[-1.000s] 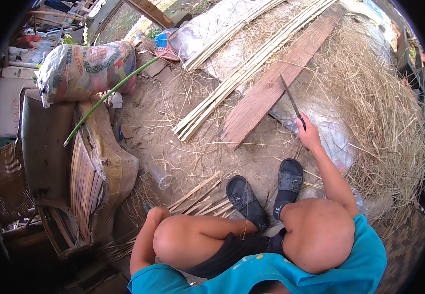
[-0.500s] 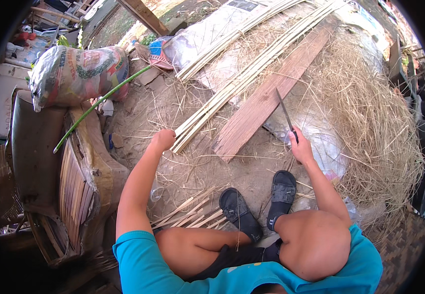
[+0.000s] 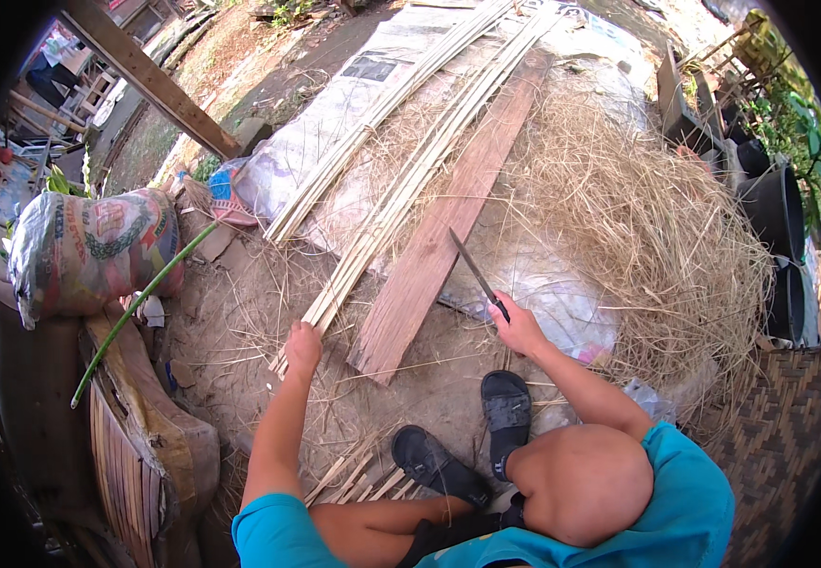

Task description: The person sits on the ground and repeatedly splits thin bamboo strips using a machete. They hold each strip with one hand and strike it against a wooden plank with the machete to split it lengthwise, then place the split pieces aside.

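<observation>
Your left hand (image 3: 303, 346) is stretched out and closed around the near ends of the bundle of split bamboo strips (image 3: 401, 194), which runs away from you just left of the wooden plank (image 3: 448, 222); from this height you cannot tell how many strips the fingers have caught. Your right hand (image 3: 518, 328) is clamped on the handle of a knife (image 3: 478, 275), blade pointing up and away over the plank's right edge. This looks like the picking-up step: choosing a strip from the bundle before any cutting. The next move calls for drawing one strip free toward you without dragging its neighbours, and keeping the blade tilted away from your left forearm as the strip comes across. A pile of dry straw (image 3: 647, 218) lies right of the plank and loose stalks are strewn over the strips' near ends, so they may snag. Left of the plank and well apart lie a printed sack (image 3: 89, 248) with a green stalk (image 3: 141, 301) leaning beside it. Your sandals (image 3: 472, 440) rest just short of the plank's near end, with a few cut strips beside them.
</observation>
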The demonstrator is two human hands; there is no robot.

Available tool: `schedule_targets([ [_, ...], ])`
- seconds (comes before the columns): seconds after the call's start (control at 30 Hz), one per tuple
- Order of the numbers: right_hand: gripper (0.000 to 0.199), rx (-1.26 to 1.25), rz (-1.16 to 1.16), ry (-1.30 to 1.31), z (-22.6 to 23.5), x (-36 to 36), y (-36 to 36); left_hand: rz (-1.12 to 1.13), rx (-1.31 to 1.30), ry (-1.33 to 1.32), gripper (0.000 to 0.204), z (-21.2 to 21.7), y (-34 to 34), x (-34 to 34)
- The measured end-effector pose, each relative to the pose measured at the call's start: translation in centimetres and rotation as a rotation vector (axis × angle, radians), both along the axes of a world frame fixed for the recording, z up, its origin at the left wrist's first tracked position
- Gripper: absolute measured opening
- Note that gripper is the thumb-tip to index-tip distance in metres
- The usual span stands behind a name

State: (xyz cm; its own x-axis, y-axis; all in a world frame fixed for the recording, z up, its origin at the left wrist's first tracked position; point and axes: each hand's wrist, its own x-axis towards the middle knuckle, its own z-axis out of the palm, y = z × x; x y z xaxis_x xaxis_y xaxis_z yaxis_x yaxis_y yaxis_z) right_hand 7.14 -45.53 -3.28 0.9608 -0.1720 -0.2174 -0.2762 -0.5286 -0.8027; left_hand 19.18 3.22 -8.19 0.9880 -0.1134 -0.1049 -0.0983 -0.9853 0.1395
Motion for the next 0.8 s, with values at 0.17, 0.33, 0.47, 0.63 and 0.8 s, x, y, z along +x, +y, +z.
schedule_targets([
  [0.17,0.053,0.047,-0.013,0.053,0.6,-0.1,0.5,0.136,0.075,0.144,0.024,3.1,-0.5,0.8],
  [0.33,0.053,0.037,-0.018,0.048,1.0,-1.7,-1.1,-0.006,-0.007,-0.194,0.027,16.6,-0.7,4.6],
  [0.47,0.054,0.026,0.007,0.007,0.5,-2.0,-0.7,0.100,-0.092,-0.563,0.026,23.2,1.0,3.5],
  [0.63,0.053,-0.005,0.000,-0.077,-0.3,-2.4,-0.6,0.078,-0.242,-0.817,0.023,27.5,-0.2,3.0],
  [0.8,0.048,0.403,-0.125,0.105,2.0,-2.5,0.3,0.099,-0.461,-0.418,0.029,26.8,-6.0,3.5],
])
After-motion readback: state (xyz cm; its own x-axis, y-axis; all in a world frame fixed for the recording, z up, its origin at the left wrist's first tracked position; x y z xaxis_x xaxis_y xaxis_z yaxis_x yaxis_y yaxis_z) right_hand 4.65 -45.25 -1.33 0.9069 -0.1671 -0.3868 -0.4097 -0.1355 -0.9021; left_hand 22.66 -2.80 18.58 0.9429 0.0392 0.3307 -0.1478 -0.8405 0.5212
